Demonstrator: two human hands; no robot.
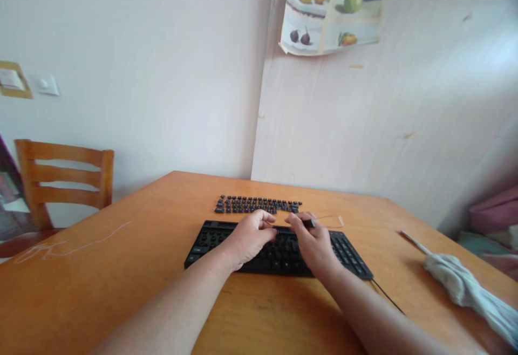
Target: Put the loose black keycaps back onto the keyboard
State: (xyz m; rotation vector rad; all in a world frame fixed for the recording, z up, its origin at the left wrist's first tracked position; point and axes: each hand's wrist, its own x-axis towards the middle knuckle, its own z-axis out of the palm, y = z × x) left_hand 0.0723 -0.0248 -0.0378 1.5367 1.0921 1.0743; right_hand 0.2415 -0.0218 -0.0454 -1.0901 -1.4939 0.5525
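A black keyboard [265, 264] lies on the wooden table, many of its keys off in the main block and the number pad on the right still capped. Loose black keycaps [251, 204] stand in rows behind it. My left hand [254, 236] is over the keyboard's middle, thumb and fingers pinched together; whatever is between them is hidden. My right hand [311, 239] is closed around a slim tool with a black handle [308, 224], whose end sticks out above the thumb. Its working tip is hidden, so its kind does not show.
A thin clear strip or wire [340, 220] lies behind the keyboard. A pale cloth [457, 279] with a thin white rod [415, 241] is at the right. Pale string [93, 243] lies at the left. The keyboard cable [387, 297] runs right. A wooden chair [67, 174] stands beyond.
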